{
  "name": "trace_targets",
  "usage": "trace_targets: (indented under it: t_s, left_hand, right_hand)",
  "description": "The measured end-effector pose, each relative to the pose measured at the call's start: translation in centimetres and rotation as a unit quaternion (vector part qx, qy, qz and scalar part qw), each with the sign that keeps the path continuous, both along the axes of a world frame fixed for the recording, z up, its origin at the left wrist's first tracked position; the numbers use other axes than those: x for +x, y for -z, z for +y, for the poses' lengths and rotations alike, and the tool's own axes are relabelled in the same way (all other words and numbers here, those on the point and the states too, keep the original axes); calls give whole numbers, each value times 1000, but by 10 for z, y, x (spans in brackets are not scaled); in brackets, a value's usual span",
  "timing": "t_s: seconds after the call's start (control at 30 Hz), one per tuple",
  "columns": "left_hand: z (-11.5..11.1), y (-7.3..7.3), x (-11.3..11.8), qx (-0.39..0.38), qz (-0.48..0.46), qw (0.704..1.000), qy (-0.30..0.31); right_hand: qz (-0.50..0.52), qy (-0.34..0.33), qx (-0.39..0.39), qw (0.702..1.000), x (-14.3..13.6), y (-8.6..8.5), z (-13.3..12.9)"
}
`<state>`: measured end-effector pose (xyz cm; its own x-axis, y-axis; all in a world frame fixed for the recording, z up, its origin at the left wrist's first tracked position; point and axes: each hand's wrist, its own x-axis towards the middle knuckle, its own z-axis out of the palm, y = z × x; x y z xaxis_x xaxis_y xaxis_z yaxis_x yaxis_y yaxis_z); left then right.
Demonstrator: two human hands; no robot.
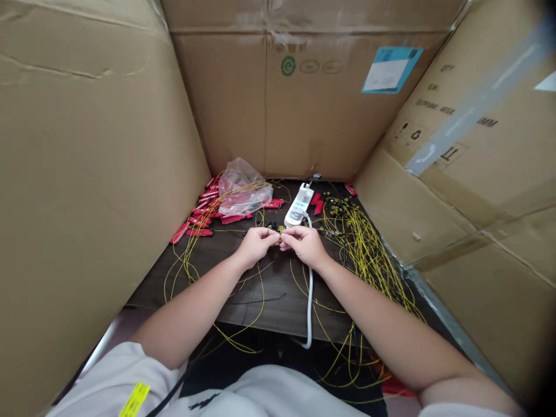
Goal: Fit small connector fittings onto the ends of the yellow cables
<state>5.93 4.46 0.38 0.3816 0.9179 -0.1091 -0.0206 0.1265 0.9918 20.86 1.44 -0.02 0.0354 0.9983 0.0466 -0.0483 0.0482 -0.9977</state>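
Observation:
My left hand (257,245) and my right hand (305,245) meet over the middle of the table, fingertips nearly touching. Both are closed in a pinch around a small yellow piece (281,229) that is mostly hidden by the fingers; its exact kind does not show. Thin yellow wires (261,284) loop over the table below and beside the hands. Just behind my right hand lies a white power strip (299,204) with a plug in its far end. Its thick white cord (310,307) runs under my right wrist and over the front edge.
Red pieces with black ends (200,232) lie scattered at the left, beside a clear plastic bag (243,188). A large bundle of yellow wires (369,246) spreads on the right and hangs over the edge. Cardboard walls (313,127) enclose the dark table (226,298) on three sides.

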Motion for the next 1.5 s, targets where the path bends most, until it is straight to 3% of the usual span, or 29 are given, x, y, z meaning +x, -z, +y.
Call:
trace_targets:
  t_s: [0.07, 0.13, 0.23, 0.3, 0.53, 0.93, 1.03, 1.17, 1.33, 1.5]
  left_hand:
    - [0, 0, 1, 15, 0, 1000, -5]
    - [0, -1, 2, 35, 6, 999, -13]
    - [0, -2, 1, 93, 37, 994, -40]
    - [0, -4, -1, 139, 59, 986, -70]
    - [1, -9, -10, 201, 51, 964, -166]
    - [4, -1, -14, 385, 90, 911, -118]
    - [3, 0, -14, 383, 99, 911, -117]
    - [0, 1, -13, 360, 113, 920, -108]
    - [-3, 3, -11, 347, 115, 927, -84]
    - [-5, 4, -9, 349, 117, 927, -70]
  right_hand:
    - [-45, 9, 42, 998, 1, 2, -2]
    - [-122, 26, 131, 983, 3, 1, -4]
    - [-253, 50, 292, 921, 7, 0, -5]
    - [-307, 57, 347, 884, 11, 1, -3]
    - [-458, 36, 312, 831, 17, 16, 8]
    - [-506, 30, 278, 816, 16, 21, 12]
    - [-496, 43, 288, 818, 15, 20, 11]
    - [-407, 77, 356, 838, 13, 10, 5]
    - [-335, 53, 398, 852, 8, -3, -4]
    - [-305, 66, 406, 859, 6, -4, -6]
